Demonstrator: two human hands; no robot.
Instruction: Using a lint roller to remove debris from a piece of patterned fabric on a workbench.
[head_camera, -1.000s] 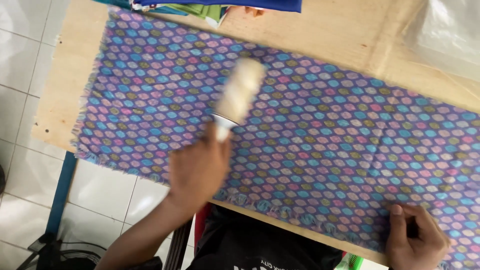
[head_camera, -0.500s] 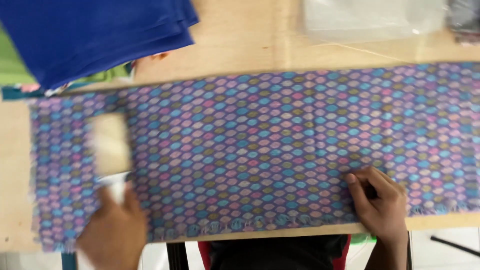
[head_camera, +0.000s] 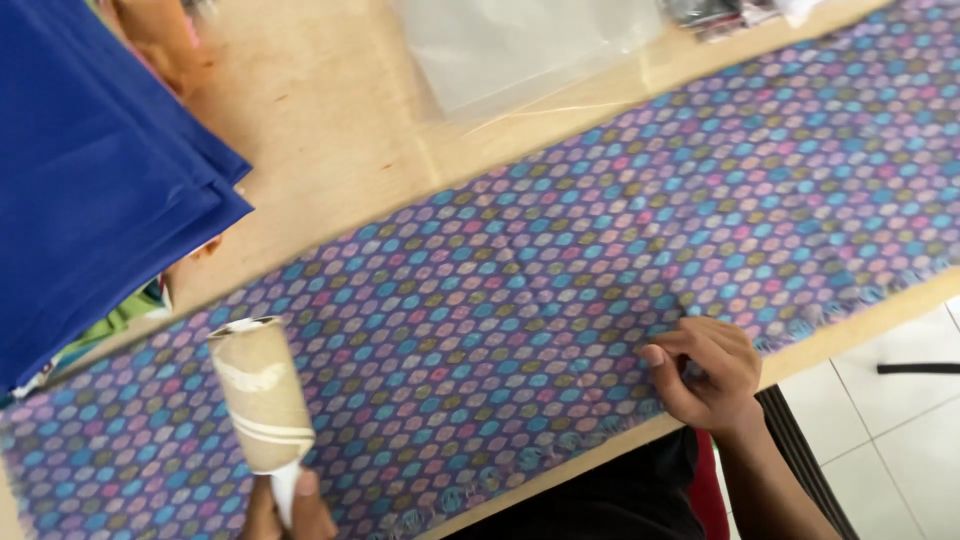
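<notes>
Two hands share the work on one long strip of patterned fabric (head_camera: 560, 300), printed in small purple, blue and pink hexagons, which lies flat along your wooden bench (head_camera: 330, 130). Your left hand (head_camera: 290, 505), low at the frame's edge and mostly cut off, is closed around the white handle of a lint roller (head_camera: 260, 395), so the tan sticky drum sits tilted on the cloth near its left end. Your right hand (head_camera: 705, 370) presses down on the fabric's near, frayed edge with fingers curled and holds nothing; it appears to pin the strip so that it does not slide or bunch under the roller. Folded blue cloth (head_camera: 90, 190) is stacked at the far left, just beside the strip, and a clear plastic bag (head_camera: 520, 45) lies beyond it.
</notes>
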